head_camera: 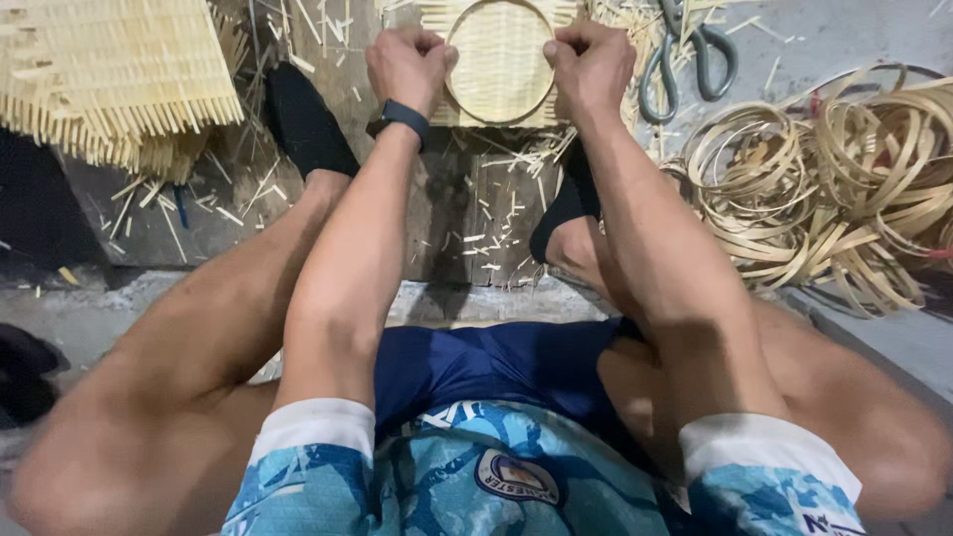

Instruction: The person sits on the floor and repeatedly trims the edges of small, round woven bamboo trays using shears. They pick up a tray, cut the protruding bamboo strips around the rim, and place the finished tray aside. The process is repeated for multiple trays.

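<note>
Top centre, a bamboo hoop is clamped in both fists, left hand and right hand, pressed onto the woven mat to seat it.

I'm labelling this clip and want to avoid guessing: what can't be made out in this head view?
- Round bamboo hoop on square woven bamboo mat: top cut off by the frame edge.
- Left hand and right hand: fingertips curled under, grip hidden.
- Grey-handled scissors: blades cut off by the frame edge.
- Stacked woven bamboo mats: run past the left edge.
</note>
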